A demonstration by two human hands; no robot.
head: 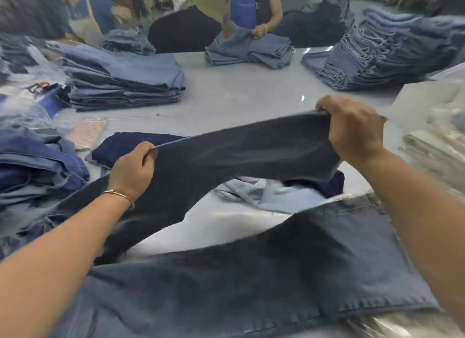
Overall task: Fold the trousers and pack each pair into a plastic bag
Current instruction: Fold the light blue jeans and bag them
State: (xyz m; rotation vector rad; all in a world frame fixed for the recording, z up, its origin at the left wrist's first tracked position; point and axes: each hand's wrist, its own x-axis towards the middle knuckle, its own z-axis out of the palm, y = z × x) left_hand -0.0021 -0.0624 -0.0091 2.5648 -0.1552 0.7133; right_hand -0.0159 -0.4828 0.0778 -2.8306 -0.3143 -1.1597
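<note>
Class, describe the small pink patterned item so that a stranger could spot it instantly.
Start at the tall stack of pale jeans on the table's left. Just in front lies a flat pink rectangle with a dotted pattern, the only pink thing among blue denim.

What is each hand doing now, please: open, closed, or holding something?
Left hand: closed, gripping the dark trousers at one end.
Right hand: closed, gripping the same trousers at the other end.
</note>
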